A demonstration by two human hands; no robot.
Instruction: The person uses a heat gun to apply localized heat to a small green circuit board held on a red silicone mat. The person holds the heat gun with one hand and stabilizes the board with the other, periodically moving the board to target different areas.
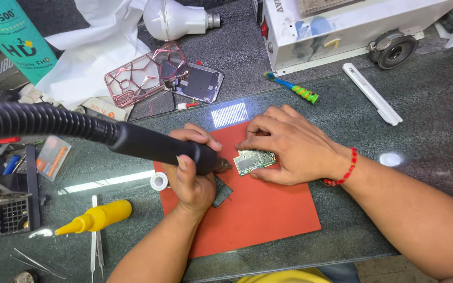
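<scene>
Left hand [192,175] grips the black hot-air wand [158,148], fingers wrapped tight round the handle, thumb over the top. Its ribbed hose [32,121] runs off to the left edge. The nozzle tip points at the left edge of a small green circuit board [255,161], very close to it; contact cannot be told.

Right hand [289,147] lies flat over the board, fingers pressing down on its top and right sides, pinning it and not curled round it. A red bead bracelet [344,169] sits on that wrist.

The board lies on a red mat [268,215] on the dark tabletop [425,120], near the mat's upper middle. A dark square piece [222,192] lies on the mat just beside the left hand.

Step in hand, by my reading: heating a spot on the board's left edge while it is held still. The next move calls for a steady nozzle and fingertips kept off the heated zone.

Near by: solder spool [159,181], yellow squeeze bottle [96,217], tweezers [96,241], pink phone case [147,74].
</scene>
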